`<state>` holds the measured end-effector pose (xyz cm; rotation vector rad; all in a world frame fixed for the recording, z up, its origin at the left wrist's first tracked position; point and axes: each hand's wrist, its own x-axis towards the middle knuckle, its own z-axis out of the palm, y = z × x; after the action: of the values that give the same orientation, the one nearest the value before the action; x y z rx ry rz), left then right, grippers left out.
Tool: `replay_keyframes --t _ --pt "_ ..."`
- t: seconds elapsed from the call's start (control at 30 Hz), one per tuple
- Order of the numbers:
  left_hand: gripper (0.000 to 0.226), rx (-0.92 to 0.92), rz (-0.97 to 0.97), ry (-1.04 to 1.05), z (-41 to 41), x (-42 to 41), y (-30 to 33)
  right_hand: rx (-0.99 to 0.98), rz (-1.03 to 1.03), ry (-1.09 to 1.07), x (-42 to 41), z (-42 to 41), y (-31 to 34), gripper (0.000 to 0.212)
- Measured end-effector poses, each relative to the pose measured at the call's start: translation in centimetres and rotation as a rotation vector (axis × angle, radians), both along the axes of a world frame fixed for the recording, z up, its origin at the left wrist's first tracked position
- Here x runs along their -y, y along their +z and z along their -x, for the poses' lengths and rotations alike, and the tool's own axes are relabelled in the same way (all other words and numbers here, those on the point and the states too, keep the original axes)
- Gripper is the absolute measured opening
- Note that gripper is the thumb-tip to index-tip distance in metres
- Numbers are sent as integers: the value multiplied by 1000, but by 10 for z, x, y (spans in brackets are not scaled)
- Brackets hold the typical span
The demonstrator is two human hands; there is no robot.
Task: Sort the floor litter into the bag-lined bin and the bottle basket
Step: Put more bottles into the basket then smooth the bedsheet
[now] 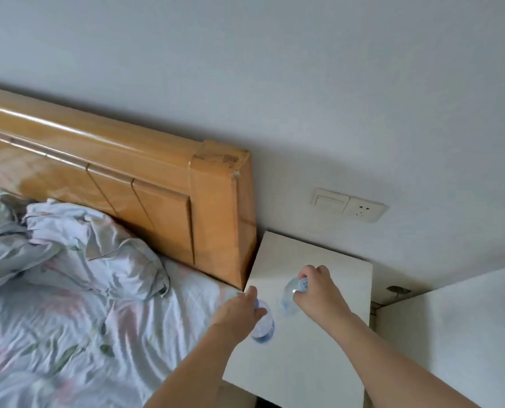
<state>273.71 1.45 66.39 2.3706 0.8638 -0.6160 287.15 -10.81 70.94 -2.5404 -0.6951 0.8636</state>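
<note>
Both my arms reach out over the white desk (319,363). My left hand (238,315) grips a clear bottle (263,326) from above; at its two o'clock, my right hand (319,293) curls round a second bottle (292,295), tilted, near the headboard (162,198).

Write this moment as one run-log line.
left hand: grips clear plastic bottle | right hand: grips second clear plastic bottle | location: over white bedside table | bin, basket: unseen
</note>
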Motion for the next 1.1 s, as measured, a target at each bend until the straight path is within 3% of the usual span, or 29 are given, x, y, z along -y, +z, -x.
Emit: replay_keyframes --t 0.23,0.57,0.73,0.9,1.1 --pt "37 58 -186 444 163 13 92 22 -151 442 -40 108 57 25" --pt "31 38 -395 1096 450 118 175 19 -329 1095 -55 376 130 18" --pt "30 30 -445 1318 592 204 176 -15 -411 1348 -15 534 146 21" --pt "29 -19 -409 1446 729 299 169 -48 -353 1525 45 687 131 27" --pt "30 -26 -430 1811 908 437 161 -154 -345 1730 138 892 120 30"
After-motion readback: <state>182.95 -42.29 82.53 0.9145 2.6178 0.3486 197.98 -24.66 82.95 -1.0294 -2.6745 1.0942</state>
